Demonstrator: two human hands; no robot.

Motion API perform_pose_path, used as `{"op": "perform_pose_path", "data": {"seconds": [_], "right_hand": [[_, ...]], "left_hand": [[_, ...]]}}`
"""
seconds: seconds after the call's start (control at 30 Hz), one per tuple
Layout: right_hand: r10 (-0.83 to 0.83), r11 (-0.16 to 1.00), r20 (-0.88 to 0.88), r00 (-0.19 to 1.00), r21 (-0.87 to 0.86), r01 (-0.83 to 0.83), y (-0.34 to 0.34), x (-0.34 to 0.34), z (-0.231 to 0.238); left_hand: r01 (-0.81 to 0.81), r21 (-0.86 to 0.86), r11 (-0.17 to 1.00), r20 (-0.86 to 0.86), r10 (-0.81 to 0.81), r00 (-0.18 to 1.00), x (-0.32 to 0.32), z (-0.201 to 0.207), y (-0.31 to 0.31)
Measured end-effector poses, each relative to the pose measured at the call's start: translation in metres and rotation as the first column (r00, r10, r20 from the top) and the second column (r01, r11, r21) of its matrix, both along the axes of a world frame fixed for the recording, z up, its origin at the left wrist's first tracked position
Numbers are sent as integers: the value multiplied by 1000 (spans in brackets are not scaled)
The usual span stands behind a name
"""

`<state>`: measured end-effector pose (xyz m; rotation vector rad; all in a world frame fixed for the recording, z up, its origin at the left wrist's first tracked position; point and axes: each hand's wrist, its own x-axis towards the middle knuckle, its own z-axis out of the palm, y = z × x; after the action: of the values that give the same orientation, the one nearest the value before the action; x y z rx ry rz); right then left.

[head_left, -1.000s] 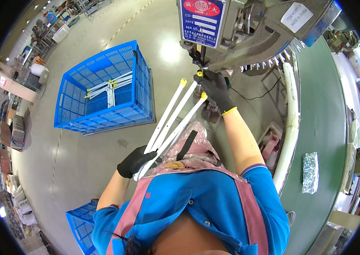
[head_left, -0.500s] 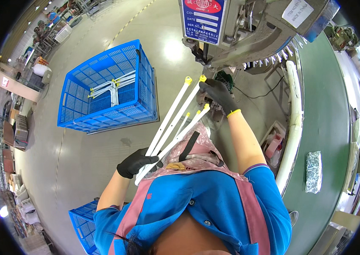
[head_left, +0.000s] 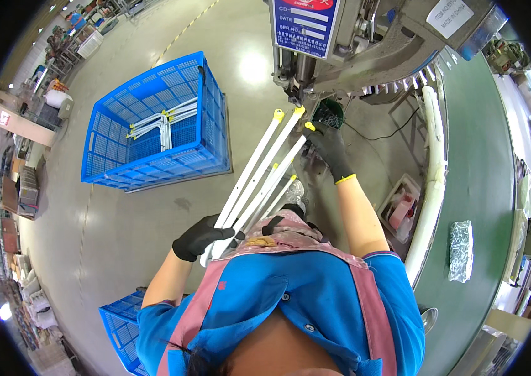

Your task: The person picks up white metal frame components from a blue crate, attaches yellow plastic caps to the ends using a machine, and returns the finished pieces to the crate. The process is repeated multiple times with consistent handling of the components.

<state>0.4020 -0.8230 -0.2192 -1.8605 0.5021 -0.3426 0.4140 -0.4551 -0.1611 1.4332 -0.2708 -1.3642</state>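
Several white tubes with yellow end pieces (head_left: 254,172) fan out in front of me. My left hand (head_left: 206,238), in a black glove, is closed around the bundle near its lower ends. My right hand (head_left: 330,149), also black-gloved, pinches one tube close to its yellow tip (head_left: 309,126). Another tube's yellow tip (head_left: 299,111) sits right under the dark working head (head_left: 295,94) of a grey machine (head_left: 372,66). Whether that tip touches the head I cannot tell. The lower ends of the shorter tubes are hidden behind the front ones.
A blue plastic crate (head_left: 152,169) holding more white tubes stands on the floor ahead left; another blue crate (head_left: 121,332) is at lower left. A green table (head_left: 472,156) runs along the right, with a silvery packet (head_left: 461,250) on it. A white padded rail (head_left: 431,163) borders it.
My right hand has shifted from the middle tube's tip to the tube right of it, raising that end. The machine head now sits lower at the middle tip. My left hand keeps its grip.
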Motion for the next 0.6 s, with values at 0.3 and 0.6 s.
{"op": "perform_pose_path", "data": {"seconds": [0.3,0.6], "right_hand": [[-102,955,198,975,295,40,5,18,36],[-14,941,422,906,311,-131,5,42,42]], "left_hand": [[-163,-4,987,143,162,976,-24,25,-7],[-235,-38,971,149,238,960,-29,6,-11]]}}
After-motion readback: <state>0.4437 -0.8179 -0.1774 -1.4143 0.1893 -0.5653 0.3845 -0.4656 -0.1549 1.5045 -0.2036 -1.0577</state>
